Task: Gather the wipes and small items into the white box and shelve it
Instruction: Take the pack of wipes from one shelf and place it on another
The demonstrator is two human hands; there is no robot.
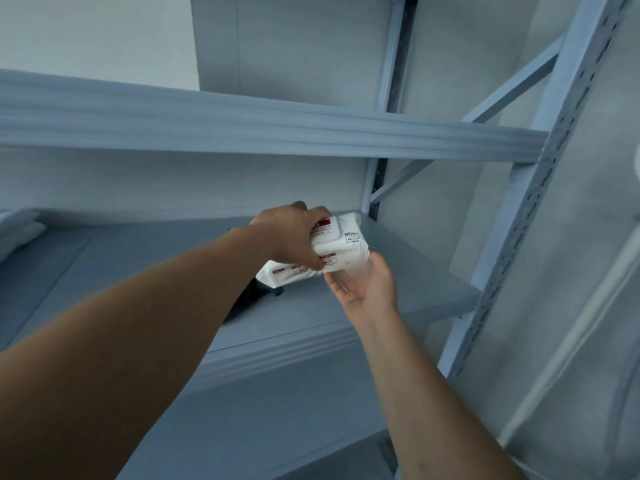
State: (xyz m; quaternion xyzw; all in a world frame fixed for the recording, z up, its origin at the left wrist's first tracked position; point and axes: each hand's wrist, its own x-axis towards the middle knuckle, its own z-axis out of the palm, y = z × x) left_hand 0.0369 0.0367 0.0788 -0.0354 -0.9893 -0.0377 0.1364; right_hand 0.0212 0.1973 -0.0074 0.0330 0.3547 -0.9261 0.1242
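While we reach both arms up to the blue-grey shelving, we log the following.

Shelving: we see a blue-grey metal rack (540,188) with slotted uprights at the right; one shelf board (398,265) lies at hand level and another beam (242,123) runs above it.

Wipe packs: we count what look like three white soft packs (343,244) with red and black print, stacked with the lower ones offset to the left; the number "80" is readable on the top one. We cannot tell whether the lowest pack touches the board or is lifted just clear of it. They sit toward the right end of the middle shelf.

Left hand: our left hand (291,233) comes over the stack from the left, fingers clamped down on the top pack and the thumb pressing the front face of the packs.

Right hand: our right hand (367,282) is palm up just beneath the right end of the stack, fingers spread and touching the underside of the packs; it cradles them loosely, not clenched.

Dark object: we note a small black item (263,294) on the board, directly under the left end of the packs and partly hidden by our left forearm; we cannot identify it.

Far left: we see a pale folded or padded thing (17,226) at the left edge of the same shelf, blurred, well apart from the packs.

White box: we cannot pick it out.
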